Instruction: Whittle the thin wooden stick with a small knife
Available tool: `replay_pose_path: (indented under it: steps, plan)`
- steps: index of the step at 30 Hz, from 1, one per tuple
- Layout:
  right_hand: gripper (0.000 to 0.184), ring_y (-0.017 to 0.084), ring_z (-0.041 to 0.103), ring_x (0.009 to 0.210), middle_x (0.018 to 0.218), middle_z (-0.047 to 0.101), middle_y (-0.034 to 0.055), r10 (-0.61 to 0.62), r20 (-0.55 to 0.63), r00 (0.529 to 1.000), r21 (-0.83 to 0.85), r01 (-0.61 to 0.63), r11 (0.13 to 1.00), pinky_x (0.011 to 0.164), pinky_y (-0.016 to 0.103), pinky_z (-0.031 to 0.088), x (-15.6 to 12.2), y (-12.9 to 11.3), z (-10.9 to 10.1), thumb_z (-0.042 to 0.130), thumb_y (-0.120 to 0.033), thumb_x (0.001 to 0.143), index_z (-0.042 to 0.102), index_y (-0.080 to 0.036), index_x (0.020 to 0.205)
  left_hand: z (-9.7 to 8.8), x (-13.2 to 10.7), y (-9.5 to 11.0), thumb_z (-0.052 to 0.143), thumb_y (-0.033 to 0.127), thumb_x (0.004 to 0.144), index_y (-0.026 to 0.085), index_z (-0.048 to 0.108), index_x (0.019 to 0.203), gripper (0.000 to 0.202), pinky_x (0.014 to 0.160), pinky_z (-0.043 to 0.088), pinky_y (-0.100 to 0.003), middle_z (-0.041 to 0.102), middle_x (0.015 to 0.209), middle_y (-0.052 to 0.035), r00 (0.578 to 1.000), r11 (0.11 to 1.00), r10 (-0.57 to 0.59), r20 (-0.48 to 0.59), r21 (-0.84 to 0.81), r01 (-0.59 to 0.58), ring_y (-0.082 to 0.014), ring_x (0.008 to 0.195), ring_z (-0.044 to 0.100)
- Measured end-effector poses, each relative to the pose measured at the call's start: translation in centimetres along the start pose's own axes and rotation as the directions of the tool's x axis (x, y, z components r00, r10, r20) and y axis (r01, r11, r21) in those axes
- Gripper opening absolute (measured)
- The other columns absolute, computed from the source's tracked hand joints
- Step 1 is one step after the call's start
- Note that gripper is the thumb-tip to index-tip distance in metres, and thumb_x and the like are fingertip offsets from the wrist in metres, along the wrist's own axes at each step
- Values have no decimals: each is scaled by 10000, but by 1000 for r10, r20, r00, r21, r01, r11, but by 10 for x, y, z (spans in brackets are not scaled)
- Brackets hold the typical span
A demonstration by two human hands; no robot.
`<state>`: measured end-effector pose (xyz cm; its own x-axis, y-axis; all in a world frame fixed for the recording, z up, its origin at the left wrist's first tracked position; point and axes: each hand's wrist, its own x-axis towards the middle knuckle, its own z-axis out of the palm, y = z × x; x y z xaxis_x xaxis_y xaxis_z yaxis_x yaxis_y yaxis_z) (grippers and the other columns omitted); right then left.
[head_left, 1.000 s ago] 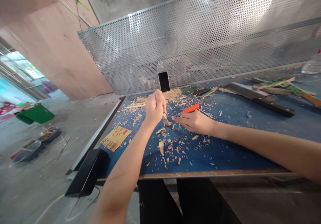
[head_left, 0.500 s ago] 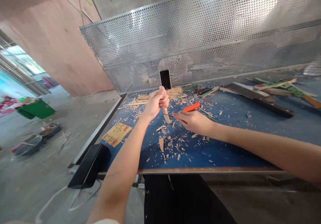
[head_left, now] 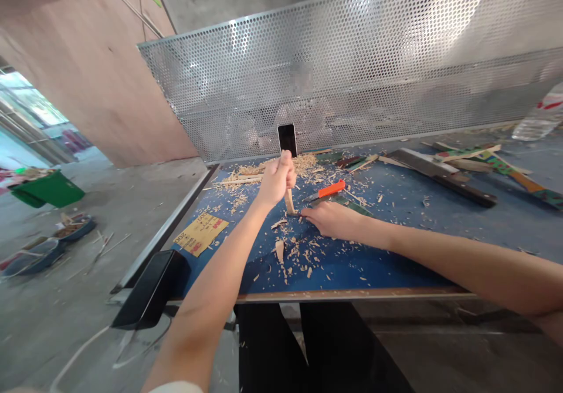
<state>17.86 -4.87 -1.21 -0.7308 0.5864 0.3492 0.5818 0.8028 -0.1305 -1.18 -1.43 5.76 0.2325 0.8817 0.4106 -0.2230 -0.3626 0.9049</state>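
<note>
Likely step: shaving. Left grip [head_left: 275, 182]: closed around the wooden stick [head_left: 289, 201], above the bench [head_left: 373, 270] centre. Right grip [head_left: 331, 220]: pinched, seemingly on a thin blade [head_left: 299, 214] at the stick's near end. Next stroke calls for firm support.

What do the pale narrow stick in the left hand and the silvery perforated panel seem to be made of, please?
Pale narrow stick: probably bare, matt wood, like the pale shavings. Silvery perforated panel: likely glossy metal, given its bright reflections.

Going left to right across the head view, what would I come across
Green bin, yellow printed sheet, left hand gripping a wooden piece, right hand, large dark-handled knife, clear bottle.
</note>
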Motion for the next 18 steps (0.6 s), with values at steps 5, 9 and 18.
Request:
replay_pose_path:
  steps: [5,9,18]
  plan:
    - [388,162,586,641,823,742,82,-70,-108,992,-111,57,992,607,297,360,-6,2,-23,508,-177,979,729,-181,1297,8,2,-6,597,780,912,252,349,664,634,414,195,-290,249,534,80,999,998,34,33,60,-36,-77,417,236]
    - [420,153,577,640,855,755,78,-96,-172,981,-132,73,988,582,289,330,-6,9,-21,466,-201,1019,714,-198,1358,-7,5,-4,577,793,917,250,326,665,649,421,195,-294,227,536,87,999,1000,26,-20,17,-26,-76,420,209]
    - [393,145,601,638,861,775,81,-53,-305,951,-95,25,995,572,282,337,0,16,12,455,-275,1093,735,-186,1354,-17,3,-1,614,738,930,233,347,654,635,443,249,-278,224,563,83,1000,999,25,18,-26,-24,-75,444,247]
